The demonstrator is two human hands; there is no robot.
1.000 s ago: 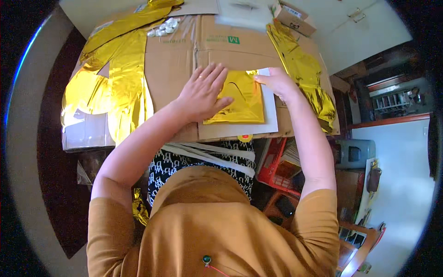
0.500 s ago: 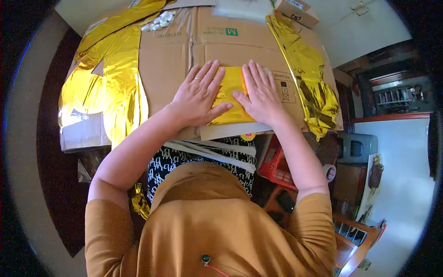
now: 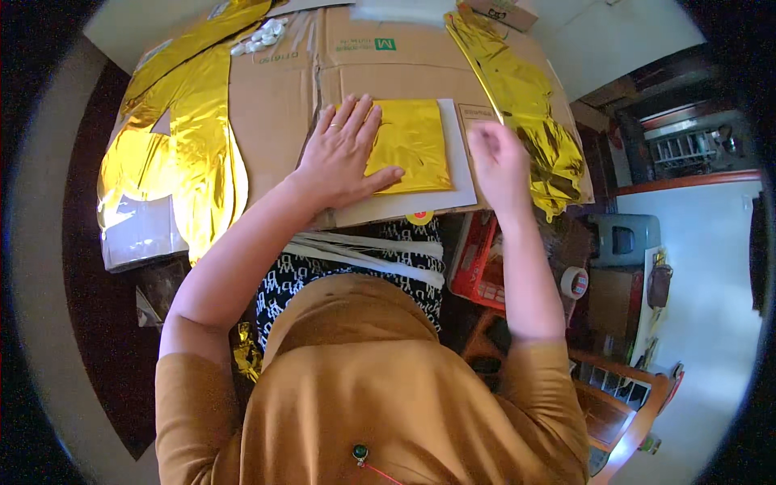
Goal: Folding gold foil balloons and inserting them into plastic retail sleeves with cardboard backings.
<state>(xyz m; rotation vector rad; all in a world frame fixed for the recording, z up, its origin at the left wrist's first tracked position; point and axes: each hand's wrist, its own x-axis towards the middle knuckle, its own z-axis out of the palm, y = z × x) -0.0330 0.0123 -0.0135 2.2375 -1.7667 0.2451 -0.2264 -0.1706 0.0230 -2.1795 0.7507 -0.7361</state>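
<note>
A folded piece of shiny gold foil lies flat on a white card, near the front edge of a large cardboard box. My left hand is open, palm down, its fingers spread over the left side of the foil. A ring shows on one of its fingers. To the right of the card, my right hand is raised with its fingers curled. Motion smears them, and I cannot tell whether anything is in them. It is nearest to a long crumpled gold foil balloon.
The cardboard box serves as the work surface. More gold foil drapes over its left side, by small white pieces. White strips lie across my lap. A red crate, a tape roll and a grey-blue stool stand right.
My right hand has lifted off the foil and moved to the right, its fingers curling. The card's right side now shows. My left hand still presses on the foil.
</note>
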